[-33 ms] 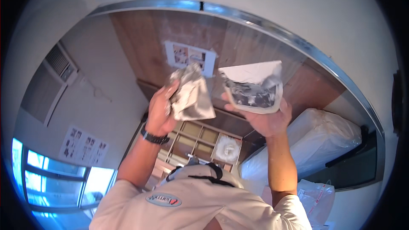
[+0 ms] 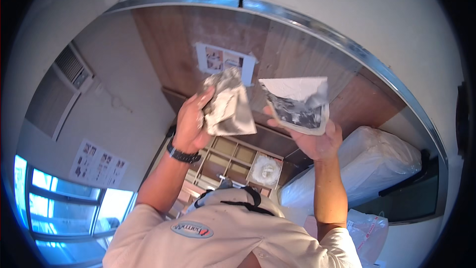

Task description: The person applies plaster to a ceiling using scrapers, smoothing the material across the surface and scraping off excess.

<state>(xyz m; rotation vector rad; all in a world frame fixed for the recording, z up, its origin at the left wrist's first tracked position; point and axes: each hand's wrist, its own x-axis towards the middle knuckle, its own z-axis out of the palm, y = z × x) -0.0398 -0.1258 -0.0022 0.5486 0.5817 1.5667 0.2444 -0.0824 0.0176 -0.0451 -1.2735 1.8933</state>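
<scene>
My left hand [image 2: 188,124], with a dark watch [image 2: 182,155] on its wrist, grips a crumpled silvery foil packet [image 2: 231,111]. The foil's lower part is smoother and has a straight edge. Across from it, my right hand [image 2: 318,144] holds up a shallow pale tray [image 2: 297,110], with fingers behind and under its rounded rim. Dark and whitish smears cover the tray's inside, below a white upper section with a straight top edge. Foil and tray are apart, at about the same height. Whether the tray's contents are solid or soft, I cannot tell.
Behind the hands is a brown wooden panel with a taped picture sheet [image 2: 225,62]. A compartmented shelf [image 2: 223,156] stands below. On the right lies a large plastic-wrapped bundle [image 2: 357,164], near a plastic bag [image 2: 368,235]. Windows [image 2: 69,208] and a wall poster [image 2: 98,164] are on the left.
The whole view has shifted slightly. Both hands keep their hold on the foil packet and the tray, with little movement between them.
</scene>
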